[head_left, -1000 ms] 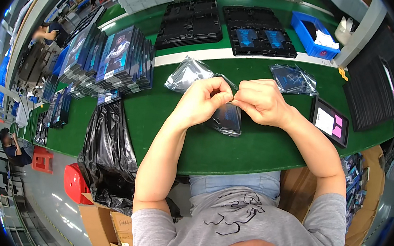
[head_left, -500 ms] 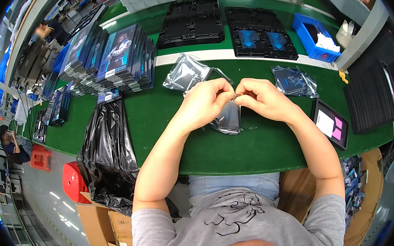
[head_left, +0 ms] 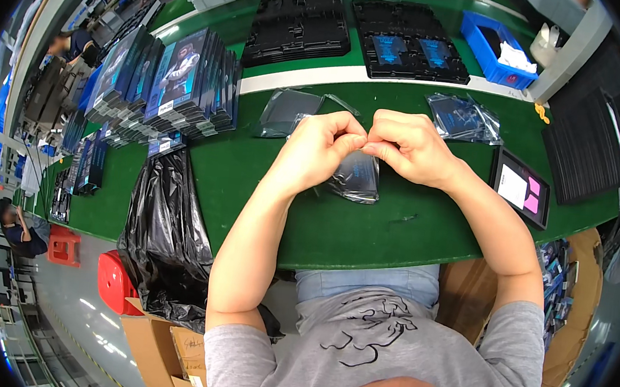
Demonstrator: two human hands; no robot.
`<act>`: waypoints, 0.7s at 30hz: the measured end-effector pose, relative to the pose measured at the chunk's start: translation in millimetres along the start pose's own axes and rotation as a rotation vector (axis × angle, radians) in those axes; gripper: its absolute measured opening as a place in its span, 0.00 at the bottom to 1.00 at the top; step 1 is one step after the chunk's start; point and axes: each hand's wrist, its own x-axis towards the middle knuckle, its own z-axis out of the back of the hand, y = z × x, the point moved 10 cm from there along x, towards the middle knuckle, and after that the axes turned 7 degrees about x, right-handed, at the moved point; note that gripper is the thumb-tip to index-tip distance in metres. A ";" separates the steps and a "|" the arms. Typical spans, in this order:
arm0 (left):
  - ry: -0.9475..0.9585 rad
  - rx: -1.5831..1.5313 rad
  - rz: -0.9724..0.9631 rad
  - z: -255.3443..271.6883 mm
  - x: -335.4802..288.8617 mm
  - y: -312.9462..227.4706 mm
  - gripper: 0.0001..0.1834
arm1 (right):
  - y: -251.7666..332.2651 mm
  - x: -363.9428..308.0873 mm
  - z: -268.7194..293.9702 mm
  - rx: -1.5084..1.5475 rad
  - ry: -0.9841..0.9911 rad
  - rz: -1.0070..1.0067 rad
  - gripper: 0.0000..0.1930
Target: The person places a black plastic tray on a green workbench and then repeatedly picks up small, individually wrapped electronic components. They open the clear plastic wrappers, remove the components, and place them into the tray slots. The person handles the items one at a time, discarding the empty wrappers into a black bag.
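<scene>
looking down, we see our left hand (head_left: 319, 148) and our right hand (head_left: 408, 147) pressed together over the green table (head_left: 366, 228), fingertips meeting at the top edge of a dark plastic bag (head_left: 356, 177). both hands are curled narrow, pinching that edge between thumbs and fingers. the bag hangs from the pinch and lies toward us on the table, just below the knuckles, with something flat and dark inside.

just beyond the left hand lies a second clear bag (head_left: 288, 110), flat on the table. to the right of the right hand sits a small heap of bagged items (head_left: 464, 117), and nearer the table's right edge a black tray with a white and pink card (head_left: 523, 188). stacks of printed boxes (head_left: 179, 82) stand upright at the far left, black moulded trays (head_left: 299, 24) lie across the back, and a blue bin (head_left: 501, 52) sits at the far right. a black rubbish sack (head_left: 166, 232) hangs off the table's near left edge.
</scene>
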 end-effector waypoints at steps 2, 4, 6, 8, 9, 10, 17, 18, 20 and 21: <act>0.037 -0.081 -0.001 -1.0 0.4 2.5 0.07 | 1.4 -0.1 1.5 0.072 -0.041 0.037 0.08; 0.066 -0.141 0.033 -5.1 0.2 11.1 0.06 | 7.8 -0.3 0.9 0.035 -0.059 0.086 0.08; 0.088 -0.191 0.048 -8.0 1.2 15.8 0.06 | 13.5 -0.4 1.2 -0.003 -0.069 0.131 0.08; 0.101 -0.231 0.045 -10.3 3.0 16.6 0.06 | 18.4 -0.6 2.1 -0.041 -0.072 0.173 0.08; 0.098 -0.224 0.054 -9.9 2.2 16.2 0.06 | 21.0 -0.1 2.0 -0.051 -0.073 0.192 0.08; 0.096 -0.217 0.063 -9.8 1.4 14.6 0.06 | 23.3 0.2 2.0 -0.063 -0.074 0.210 0.08; 0.100 -0.284 0.151 -21.0 2.1 24.3 0.06 | 32.1 -5.6 -4.5 -0.260 0.033 0.341 0.08; 0.096 -0.319 0.125 -20.2 3.2 22.6 0.06 | 26.0 -3.0 -0.1 -0.206 0.016 0.268 0.08; 0.083 -0.386 0.074 -15.2 4.9 21.4 0.06 | 14.0 1.9 7.4 -0.093 -0.016 0.126 0.08; 0.004 -0.406 0.085 -5.6 5.7 24.9 0.06 | -6.9 0.6 12.5 0.018 -0.090 -0.032 0.09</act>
